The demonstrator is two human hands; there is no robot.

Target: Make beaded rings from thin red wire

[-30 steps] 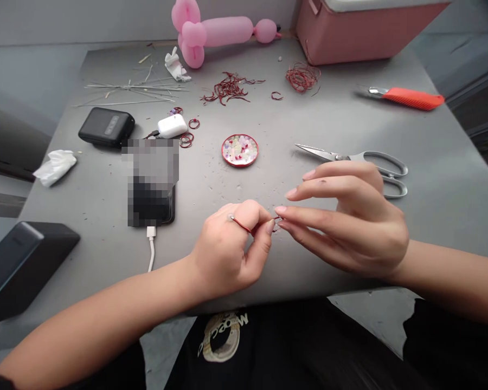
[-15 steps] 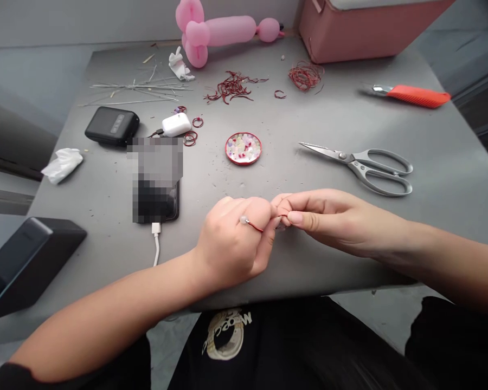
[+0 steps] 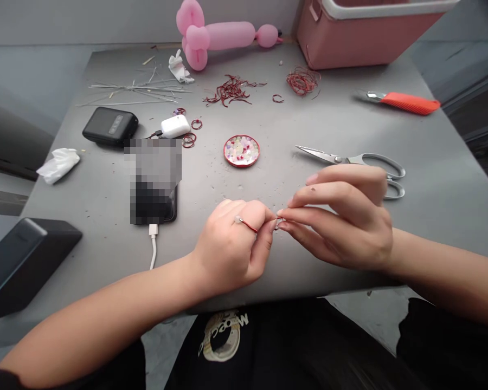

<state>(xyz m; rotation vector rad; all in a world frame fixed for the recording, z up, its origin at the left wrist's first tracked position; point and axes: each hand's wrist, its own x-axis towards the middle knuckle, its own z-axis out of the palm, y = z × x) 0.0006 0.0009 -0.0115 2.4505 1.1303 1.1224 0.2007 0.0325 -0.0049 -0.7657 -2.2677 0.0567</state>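
My left hand (image 3: 231, 246) is closed, thumb against forefinger, on a thin red wire (image 3: 250, 226). One part of the wire comes out over the curled fingers and carries a small pale bead (image 3: 238, 219). Just right of the left fingertips, my right hand (image 3: 341, 216) pinches a short bit of the same red strand between thumb and forefinger, its other fingers raised and apart. What lies inside the left fist is hidden. Beyond the hands sits a round red-rimmed dish (image 3: 224, 157) of mixed small beads. Scissors (image 3: 319, 154) lie behind the right hand, which covers part of their handles.
Cut red wire pieces (image 3: 231, 91), a red wire coil (image 3: 303, 81), a pink balloon figure (image 3: 228, 35) and a pink bin (image 3: 350, 40) are at the back. An orange-handled cutter (image 3: 410, 103) lies right. Left are a phone (image 3: 154, 208), a white case (image 3: 175, 126) and a black box (image 3: 110, 125).
My right hand's outer fingers have lifted and spread, now overlapping the scissors' handles, while its thumb and forefinger stay at the wire. My left hand keeps its grip. The view has shifted slightly.
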